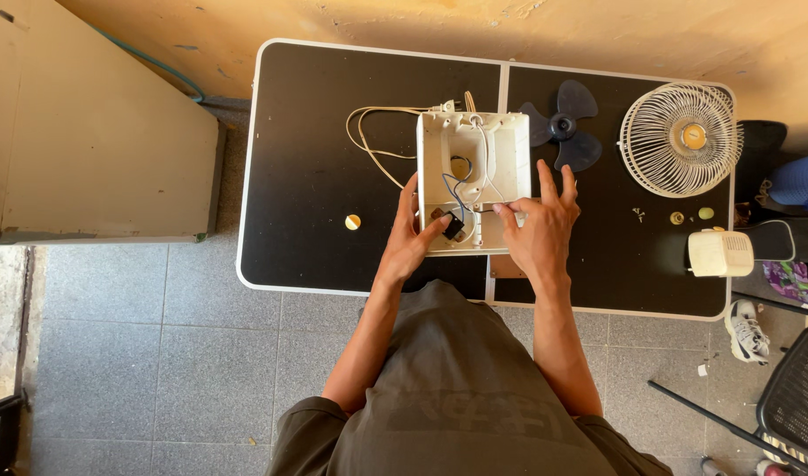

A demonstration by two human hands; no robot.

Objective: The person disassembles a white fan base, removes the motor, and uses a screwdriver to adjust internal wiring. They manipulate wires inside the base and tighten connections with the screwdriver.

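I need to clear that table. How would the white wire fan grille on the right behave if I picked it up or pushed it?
The grille is thin open wire, so probably light for its size and slightly springy. It lies flat on the table, so a push would likely slide it, not roll it. The thin wires might bend if squeezed.

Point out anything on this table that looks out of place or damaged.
A fan lies in pieces: the open white plastic housing with loose wires between the left hand and right hand, the dark blue blade detached, the round white wire grille set aside.
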